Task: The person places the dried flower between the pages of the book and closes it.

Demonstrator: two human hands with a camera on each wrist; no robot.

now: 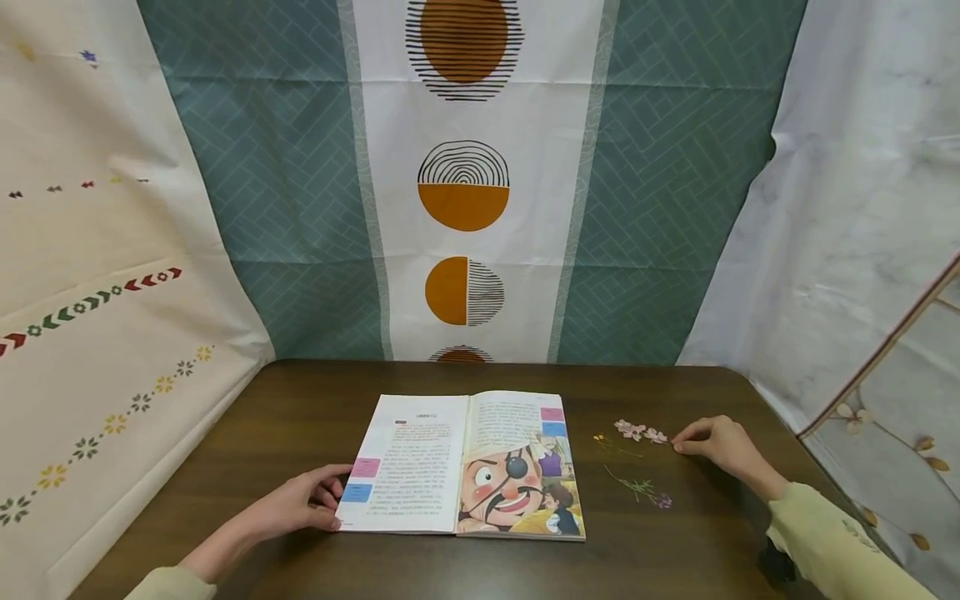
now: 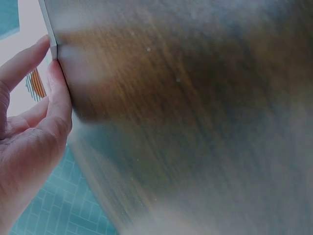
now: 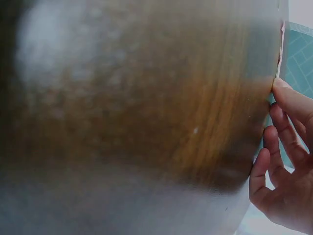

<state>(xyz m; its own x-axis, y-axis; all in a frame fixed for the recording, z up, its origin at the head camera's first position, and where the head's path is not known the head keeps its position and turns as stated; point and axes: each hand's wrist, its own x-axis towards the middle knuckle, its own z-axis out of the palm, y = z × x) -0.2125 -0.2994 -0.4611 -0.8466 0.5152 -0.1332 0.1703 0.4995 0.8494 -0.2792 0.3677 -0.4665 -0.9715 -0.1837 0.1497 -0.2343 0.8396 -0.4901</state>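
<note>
An open book (image 1: 420, 467) lies on the dark wooden table, with text on its left page and a cartoon eye-patched face on its right. My left hand (image 1: 296, 502) holds the book's lower left edge with bent fingers; in the left wrist view that hand (image 2: 36, 117) has thumb and finger at the book's edge. On the right, my right hand (image 1: 723, 450) pinches the right end of a pink flower sprig (image 1: 633, 431) lying flat. In the right wrist view the right hand's (image 3: 288, 152) fingertips are low at the tabletop; the sprig shows only as a thin pinkish line.
A small yellow flower sprig (image 1: 618, 447) and a purple flower sprig (image 1: 641, 486) with a green stem lie between the book and my right hand. Patterned cloth (image 1: 480, 208) hangs behind the table (image 1: 420, 567), with more cloth at both sides. Something dark (image 1: 776, 562) is at my right wrist.
</note>
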